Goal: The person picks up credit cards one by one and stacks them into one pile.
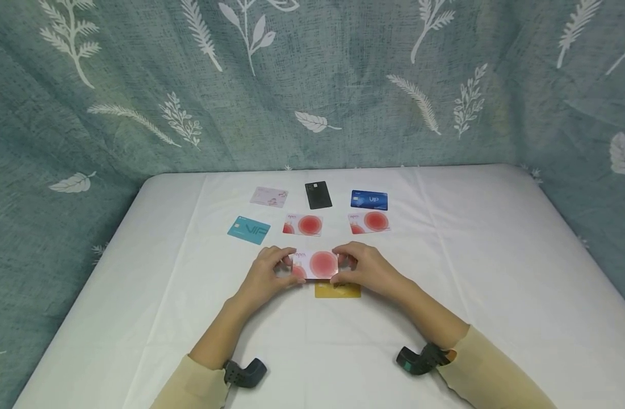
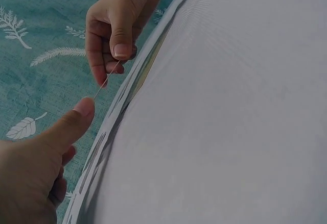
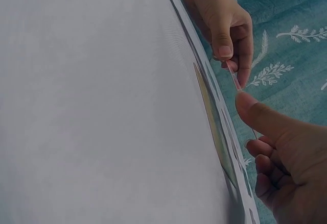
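A white card with a red circle is held up in the head view, its face toward the camera. The left hand pinches its left edge between thumb and fingers, and the right hand pinches its right edge. Both wrist views show this card almost edge-on, as a thin line between the left hand and the right hand. Below it, partly covered, a gold card lies on the white tablecloth. Two similar red-circle cards, a middle one and a right one, lie beyond the hands.
Farther off lie a pale pink card, a black card and a blue VIP card. A teal card is left of the middle red-circle card. Behind the white table hangs a green leaf-patterned curtain.
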`<state>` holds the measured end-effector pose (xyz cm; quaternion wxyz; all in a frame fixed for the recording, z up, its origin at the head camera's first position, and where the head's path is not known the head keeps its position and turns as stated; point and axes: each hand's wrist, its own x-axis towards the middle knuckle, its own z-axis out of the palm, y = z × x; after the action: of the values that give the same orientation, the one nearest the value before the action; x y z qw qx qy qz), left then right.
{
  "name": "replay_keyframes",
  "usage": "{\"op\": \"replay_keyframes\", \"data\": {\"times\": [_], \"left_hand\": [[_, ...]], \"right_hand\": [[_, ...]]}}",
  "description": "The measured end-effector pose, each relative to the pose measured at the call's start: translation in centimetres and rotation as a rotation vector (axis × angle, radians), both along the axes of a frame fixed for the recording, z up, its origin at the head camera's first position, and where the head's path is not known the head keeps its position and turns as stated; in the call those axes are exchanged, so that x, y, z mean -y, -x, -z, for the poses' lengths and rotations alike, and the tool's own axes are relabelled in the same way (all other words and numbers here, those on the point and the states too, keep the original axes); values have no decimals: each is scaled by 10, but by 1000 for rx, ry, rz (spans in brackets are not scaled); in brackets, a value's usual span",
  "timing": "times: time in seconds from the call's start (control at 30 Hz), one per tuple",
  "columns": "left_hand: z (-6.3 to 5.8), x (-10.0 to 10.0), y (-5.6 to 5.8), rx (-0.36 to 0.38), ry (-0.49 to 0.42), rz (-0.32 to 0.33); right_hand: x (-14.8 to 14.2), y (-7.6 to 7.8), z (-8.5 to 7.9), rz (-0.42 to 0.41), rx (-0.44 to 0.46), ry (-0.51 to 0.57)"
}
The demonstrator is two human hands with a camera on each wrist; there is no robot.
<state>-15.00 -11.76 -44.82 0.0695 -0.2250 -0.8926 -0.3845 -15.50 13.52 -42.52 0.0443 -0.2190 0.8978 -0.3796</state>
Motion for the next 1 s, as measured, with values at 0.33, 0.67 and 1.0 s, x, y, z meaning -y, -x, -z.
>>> {"op": "replay_keyframes", "data": {"times": [0.33, 0.67, 1.0], "left_hand": [[0, -2, -2, -7, 19, 19], [-2, -4, -4, 22, 27, 68], [-3, -7, -6, 37, 23, 110]], "right_hand": [[-6, -2, -1, -29, -20, 20], [-14, -5, -2, -50, -62, 14], [-20, -8, -4, -57, -47, -16]]}}
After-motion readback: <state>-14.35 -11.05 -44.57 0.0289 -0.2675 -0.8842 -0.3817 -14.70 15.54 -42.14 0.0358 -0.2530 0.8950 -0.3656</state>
